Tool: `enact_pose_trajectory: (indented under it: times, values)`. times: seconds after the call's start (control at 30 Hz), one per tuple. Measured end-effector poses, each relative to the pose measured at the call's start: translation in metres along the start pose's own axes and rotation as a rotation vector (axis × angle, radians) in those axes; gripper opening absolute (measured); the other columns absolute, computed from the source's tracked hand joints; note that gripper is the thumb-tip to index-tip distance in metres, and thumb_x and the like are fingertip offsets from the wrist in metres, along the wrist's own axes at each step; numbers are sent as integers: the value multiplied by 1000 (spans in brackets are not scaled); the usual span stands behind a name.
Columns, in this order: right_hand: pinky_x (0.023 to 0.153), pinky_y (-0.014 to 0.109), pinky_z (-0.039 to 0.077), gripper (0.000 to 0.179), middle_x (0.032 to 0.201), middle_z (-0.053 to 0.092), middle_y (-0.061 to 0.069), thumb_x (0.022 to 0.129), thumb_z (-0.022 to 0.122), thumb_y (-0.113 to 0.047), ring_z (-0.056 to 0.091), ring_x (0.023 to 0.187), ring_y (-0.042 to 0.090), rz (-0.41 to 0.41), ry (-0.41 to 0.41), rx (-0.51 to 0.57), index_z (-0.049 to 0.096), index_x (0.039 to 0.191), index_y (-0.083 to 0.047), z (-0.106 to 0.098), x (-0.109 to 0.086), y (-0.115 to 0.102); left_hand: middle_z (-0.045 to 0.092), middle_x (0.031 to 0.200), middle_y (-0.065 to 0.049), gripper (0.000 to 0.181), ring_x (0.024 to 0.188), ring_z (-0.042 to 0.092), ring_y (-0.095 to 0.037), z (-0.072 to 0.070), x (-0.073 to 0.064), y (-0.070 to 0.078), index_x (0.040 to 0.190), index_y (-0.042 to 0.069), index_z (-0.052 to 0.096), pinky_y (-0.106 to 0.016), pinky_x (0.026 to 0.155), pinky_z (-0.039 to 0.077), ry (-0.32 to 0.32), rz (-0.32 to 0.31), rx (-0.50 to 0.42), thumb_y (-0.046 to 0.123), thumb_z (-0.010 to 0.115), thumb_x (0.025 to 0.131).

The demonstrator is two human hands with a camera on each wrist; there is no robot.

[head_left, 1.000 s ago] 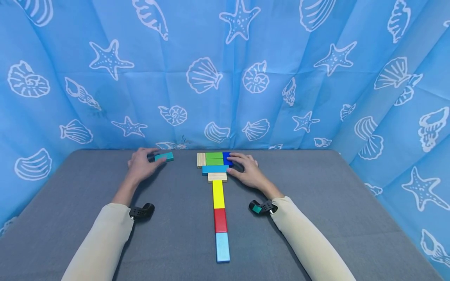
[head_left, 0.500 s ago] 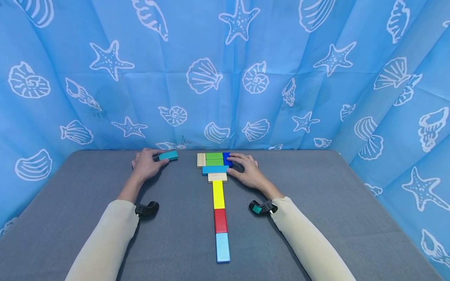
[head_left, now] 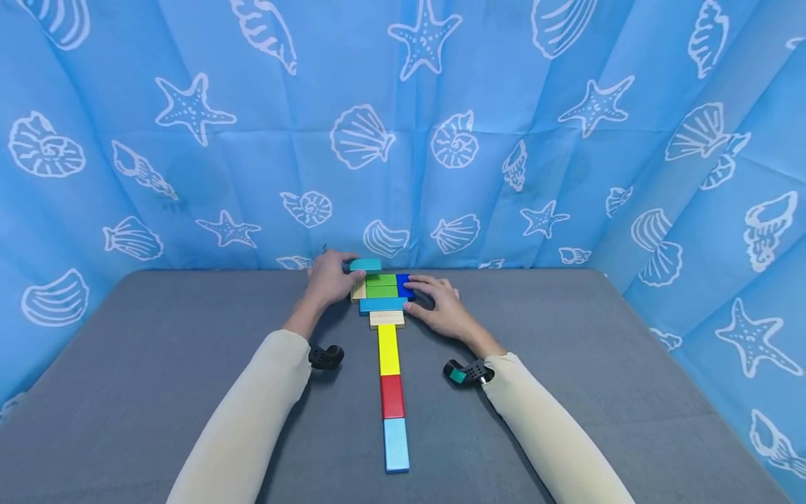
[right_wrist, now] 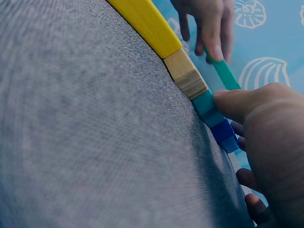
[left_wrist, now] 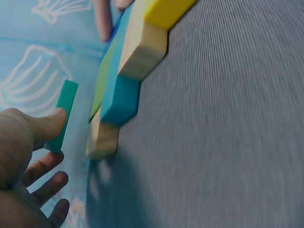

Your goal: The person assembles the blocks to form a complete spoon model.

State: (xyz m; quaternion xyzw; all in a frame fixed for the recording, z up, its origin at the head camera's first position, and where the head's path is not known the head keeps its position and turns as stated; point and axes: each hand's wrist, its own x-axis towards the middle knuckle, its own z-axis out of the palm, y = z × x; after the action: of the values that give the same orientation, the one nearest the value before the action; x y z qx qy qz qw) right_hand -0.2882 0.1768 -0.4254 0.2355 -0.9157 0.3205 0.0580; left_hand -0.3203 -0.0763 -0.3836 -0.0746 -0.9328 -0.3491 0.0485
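Note:
My left hand [head_left: 330,281] pinches a teal block [head_left: 366,264] between thumb and fingers, raised over the far end of a flat block layout. In the left wrist view the thumb lies along the teal block [left_wrist: 67,97]. Beneath it are two green blocks [head_left: 381,280], flanked by a natural wood block [head_left: 358,291] on the left and a dark blue block [head_left: 401,281] on the right. A blue block [head_left: 383,304] lies crosswise in front. My right hand [head_left: 439,306] rests at the right side, fingertips on the dark blue block, thumb at the blue block's end.
Nearer me, a plain wood block [head_left: 387,319] lies crosswise, followed by a line of yellow [head_left: 388,350], red [head_left: 392,397] and light blue blocks [head_left: 396,445]. The grey tabletop [head_left: 189,364] ends at a blue shell-patterned curtain [head_left: 283,161] just behind the layout.
My left hand has carried the teal block rightward, from left of the layout to above its green blocks. The right hand stays at the layout's right side.

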Motion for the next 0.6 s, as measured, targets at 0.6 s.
enact_pose_trajectory:
  times: [0.6]
  values:
    - [105, 57, 27, 50, 153, 48, 10, 98, 68, -32, 37, 135, 34, 18, -7, 12, 60, 142, -11, 0, 0, 1, 56, 137, -13, 42, 127, 47, -37, 36, 16, 16, 140, 14, 62, -56, 103, 35, 52, -75, 27, 26, 67, 100]
